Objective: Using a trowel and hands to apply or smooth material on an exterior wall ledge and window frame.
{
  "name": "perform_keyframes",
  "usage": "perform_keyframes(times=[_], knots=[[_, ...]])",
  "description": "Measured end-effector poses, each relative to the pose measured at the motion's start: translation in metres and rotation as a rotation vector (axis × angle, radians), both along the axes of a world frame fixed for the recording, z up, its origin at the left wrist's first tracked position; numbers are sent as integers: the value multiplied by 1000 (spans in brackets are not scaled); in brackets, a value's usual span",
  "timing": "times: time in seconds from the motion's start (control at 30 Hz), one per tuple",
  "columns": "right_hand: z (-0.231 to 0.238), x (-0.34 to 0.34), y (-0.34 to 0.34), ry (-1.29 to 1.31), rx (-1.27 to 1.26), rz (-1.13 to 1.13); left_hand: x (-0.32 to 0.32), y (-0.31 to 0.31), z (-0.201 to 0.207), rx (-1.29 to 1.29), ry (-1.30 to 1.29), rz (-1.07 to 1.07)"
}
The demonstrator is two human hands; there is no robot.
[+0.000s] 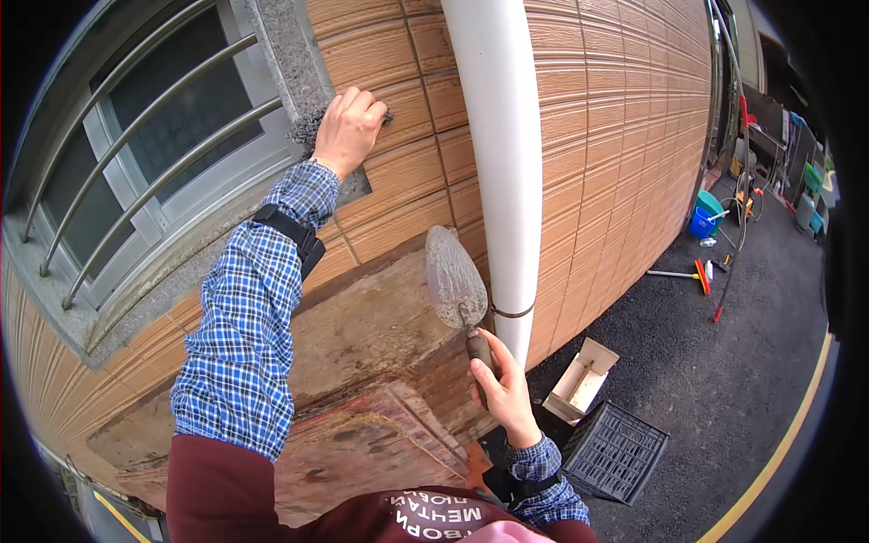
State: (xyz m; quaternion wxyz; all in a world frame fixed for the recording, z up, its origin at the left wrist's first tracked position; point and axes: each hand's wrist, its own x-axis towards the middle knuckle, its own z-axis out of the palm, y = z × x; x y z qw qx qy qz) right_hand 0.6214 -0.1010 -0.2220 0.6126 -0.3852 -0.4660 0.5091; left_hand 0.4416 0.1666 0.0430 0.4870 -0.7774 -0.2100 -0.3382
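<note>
High up, my left hand (348,131) is closed over a dark grey, wiry wad like steel wool (305,132), which shows on both sides of the fingers. It presses the wad to the orange-brown tiled wall (398,149), beside the grey stone window surround (288,59). Lower and to the right, my right hand (502,385) is wrapped round the handle of a pointing trowel (453,276). The trowel's blade points upward, its face smeared with grey residue, just left of the white downpipe (498,145).
Steel bars (163,113) curve across the window at left. Beneath my arms is a weathered wooden board (371,317). On the asphalt at right are a black crate (615,450), an open cardboard box (581,380), a red-headed broom (701,276) and a blue bucket (702,222).
</note>
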Motion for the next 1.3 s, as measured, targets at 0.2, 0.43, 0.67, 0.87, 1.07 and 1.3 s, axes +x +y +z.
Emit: perform_keyframes(times=[0.2, 0.43, 0.67, 0.87, 1.07, 1.3], knots=[[-9, 4, 0, -14, -31, -34, 73, 36, 7, 68, 22, 35], [-24, 28, -14, -73, -27, -186, 108, 40, -10, 52, -91, -21], [-32, 38, -17, -90, -36, -209, 81, 36, 16, 52, -135, 22], [-28, 40, -20, -69, -50, -245, 99, 42, -21, 90, -99, -113], [-42, 46, -24, -76, -57, -228, 81, 43, -4, 48, -42, 7], [-47, 40, -24, -22, -90, -227, 75, 28, 58, 174, -350, -10]])
